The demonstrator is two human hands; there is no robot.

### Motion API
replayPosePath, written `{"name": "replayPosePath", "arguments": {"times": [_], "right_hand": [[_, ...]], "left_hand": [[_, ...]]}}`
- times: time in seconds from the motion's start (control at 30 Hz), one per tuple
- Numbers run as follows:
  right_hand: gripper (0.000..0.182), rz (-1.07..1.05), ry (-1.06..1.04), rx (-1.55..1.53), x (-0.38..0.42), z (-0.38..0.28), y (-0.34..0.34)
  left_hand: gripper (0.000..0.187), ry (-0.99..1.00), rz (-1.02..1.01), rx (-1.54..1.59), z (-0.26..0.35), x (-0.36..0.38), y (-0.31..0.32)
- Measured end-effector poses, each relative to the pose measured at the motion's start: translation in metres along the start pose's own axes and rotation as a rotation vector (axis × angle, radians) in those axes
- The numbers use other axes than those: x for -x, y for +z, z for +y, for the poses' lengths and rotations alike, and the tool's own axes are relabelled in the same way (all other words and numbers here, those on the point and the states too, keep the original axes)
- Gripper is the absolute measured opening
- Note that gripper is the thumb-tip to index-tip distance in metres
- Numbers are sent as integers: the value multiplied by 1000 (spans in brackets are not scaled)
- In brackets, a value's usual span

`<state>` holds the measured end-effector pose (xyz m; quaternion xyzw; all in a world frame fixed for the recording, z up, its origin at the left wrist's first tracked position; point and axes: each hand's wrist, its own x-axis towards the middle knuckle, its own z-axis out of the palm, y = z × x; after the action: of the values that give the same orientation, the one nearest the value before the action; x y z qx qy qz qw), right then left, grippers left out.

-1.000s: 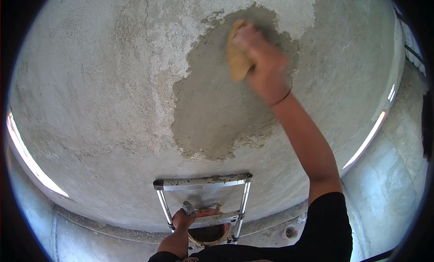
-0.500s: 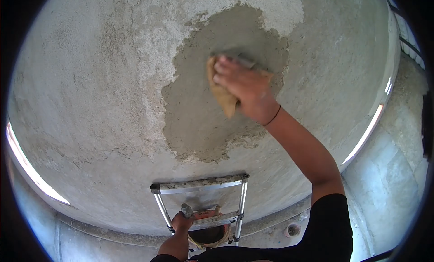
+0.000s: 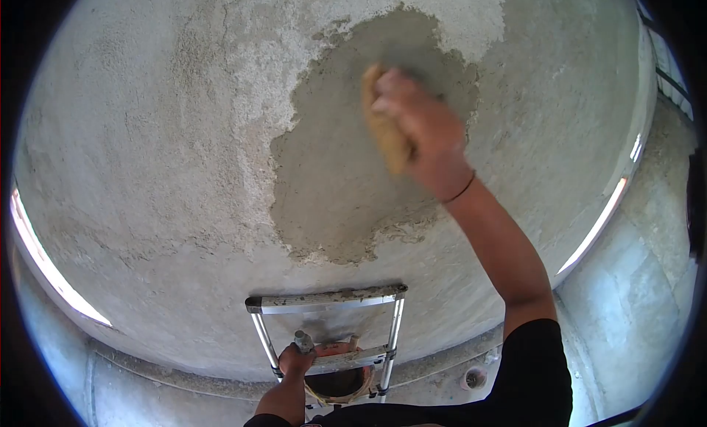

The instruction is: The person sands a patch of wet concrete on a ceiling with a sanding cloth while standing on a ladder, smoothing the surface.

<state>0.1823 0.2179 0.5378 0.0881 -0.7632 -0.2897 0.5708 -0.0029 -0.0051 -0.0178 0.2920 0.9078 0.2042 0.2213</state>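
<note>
My right hand point(image 3: 427, 121) is closed around a tan sponge-like pad point(image 3: 387, 136) against the wall, over a darker damp patch of plaster point(image 3: 324, 162). Motion blurs the fingers and the pad's edges. Low in the view, my left hand point(image 3: 294, 361) is closed at the left side of an aluminium ladder point(image 3: 331, 302). A grey, mortar-smeared handle point(image 3: 303, 341) sticks up from that hand; the rest of the tool is hidden. Beside it, behind a ladder rung, hangs or stands a bucket point(image 3: 368, 389) with dark grey contents.
Rough grey wall point(image 3: 147, 132) curves around the view, with paler bare plaster left of the damp patch. A small pale container point(image 3: 473, 378) stands on the floor at lower right. Bright narrow gaps point(image 3: 51, 268) show at both sides.
My right hand has moved slightly up and to the right across the damp patch, with the pad in it. My left hand stays at the ladder.
</note>
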Motion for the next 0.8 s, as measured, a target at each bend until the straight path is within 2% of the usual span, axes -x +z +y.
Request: {"name": "replayPosePath", "arguments": {"times": [0.03, 0.1, 0.23, 0.3, 0.43, 0.5, 0.63, 0.77, 0.8], "right_hand": [[37, -1, -4, -3, -9, 12, -5], [35, 246, 128, 140, -25, 34, -12], [32, 203, 123, 119, -2, 23, 19], [32, -91, 25, -84, 18, 1, 26], [32, -231, -35, -63, 14, 14, 6], [32, 172, -4, 48, -13, 50, -3], [32, 187, 62, 58, -29, 50, 10], [36, -174, -29, -133, -1, -21, 42], [36, -173, -25, -134, 5, -25, 42]], "left_hand": [[67, -2, -1, 5, 1, 0, 0], [67, -7, 23, 23, 0, 3, 0], [67, 11, 14, 53, 4, 5, -7], [66, -13, -6, 61, 9, 12, -13], [75, -11, 7, 7, -8, -11, 11], [67, 6, 31, 5, -6, -4, 8], [65, 3, 22, 9, 6, 8, -9], [63, -16, 6, 27, 5, 7, -7], [63, -17, -5, 20, 6, 8, -9]]}}
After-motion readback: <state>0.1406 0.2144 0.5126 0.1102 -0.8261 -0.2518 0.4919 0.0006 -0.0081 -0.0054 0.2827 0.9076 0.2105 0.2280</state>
